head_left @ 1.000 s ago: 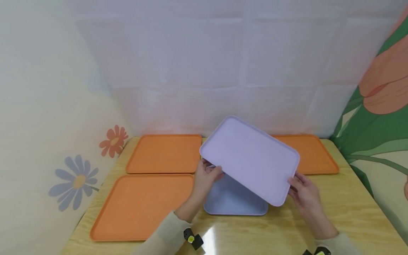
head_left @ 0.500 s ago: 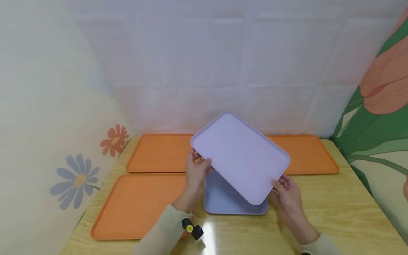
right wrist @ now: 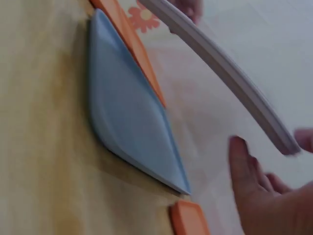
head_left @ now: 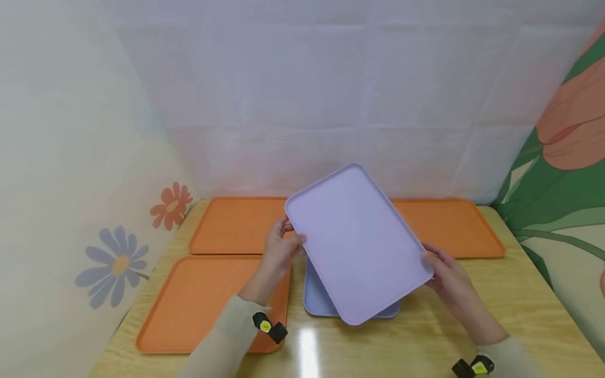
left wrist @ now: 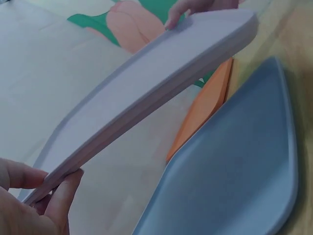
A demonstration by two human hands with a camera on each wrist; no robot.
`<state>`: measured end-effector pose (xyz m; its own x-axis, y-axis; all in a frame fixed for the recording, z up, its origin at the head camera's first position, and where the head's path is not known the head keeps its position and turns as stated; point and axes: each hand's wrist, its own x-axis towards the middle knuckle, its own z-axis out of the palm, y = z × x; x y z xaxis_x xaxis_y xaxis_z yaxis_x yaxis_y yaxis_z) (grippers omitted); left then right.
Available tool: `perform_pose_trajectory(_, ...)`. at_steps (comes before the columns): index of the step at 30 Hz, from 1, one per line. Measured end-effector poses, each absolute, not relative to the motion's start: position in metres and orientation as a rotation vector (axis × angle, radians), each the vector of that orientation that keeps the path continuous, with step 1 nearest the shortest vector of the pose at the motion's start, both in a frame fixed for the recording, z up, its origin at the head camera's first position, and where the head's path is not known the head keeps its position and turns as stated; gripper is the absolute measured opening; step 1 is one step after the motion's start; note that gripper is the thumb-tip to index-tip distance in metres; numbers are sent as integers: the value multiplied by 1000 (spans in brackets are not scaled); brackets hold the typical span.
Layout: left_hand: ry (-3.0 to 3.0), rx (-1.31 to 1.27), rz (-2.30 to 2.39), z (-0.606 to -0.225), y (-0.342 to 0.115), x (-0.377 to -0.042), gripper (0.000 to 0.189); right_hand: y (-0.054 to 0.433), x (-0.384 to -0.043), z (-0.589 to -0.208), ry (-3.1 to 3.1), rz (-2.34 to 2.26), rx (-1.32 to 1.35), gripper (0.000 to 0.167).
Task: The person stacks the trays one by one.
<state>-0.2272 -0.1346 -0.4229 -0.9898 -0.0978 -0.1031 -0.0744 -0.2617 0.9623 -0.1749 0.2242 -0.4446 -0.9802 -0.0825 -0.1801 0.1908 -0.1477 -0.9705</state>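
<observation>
A light purple rectangular tray (head_left: 359,247) is held tilted above the table, its inside facing me. My left hand (head_left: 279,252) pinches its left edge, thumb on the inside and fingers behind, as the left wrist view shows. At the tray's right corner is my right hand (head_left: 451,278). In the right wrist view its thumb is by the tray's end while its fingers (right wrist: 239,166) are extended, with a gap between them and the tray. Partly covered below lies a blue-purple tray (head_left: 319,299) on the table, appearing blue in the left wrist view.
Three orange trays lie flat on the wooden table (head_left: 510,310): one at the back left (head_left: 231,226), one at the front left (head_left: 208,304), one at the back right (head_left: 444,228). A white cloth (head_left: 293,94) hangs behind. Flower-patterned walls flank both sides.
The light purple tray first shifted left, then turned clockwise, so its lower corner now hangs nearer me. My right hand moved left with it, then back right to the tray's right corner.
</observation>
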Motion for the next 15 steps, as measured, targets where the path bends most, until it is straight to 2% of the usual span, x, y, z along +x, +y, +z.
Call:
perform_pose_trajectory(5,-2035,107,-2490,-419,-143,-229,75,240,-187,-432,2100,-1901,-98,62)
perform_pose_trajectory(15,-2260,43,-2476,-418,-152,-237,77,232,-193,-440,2028,-1759,-262,66)
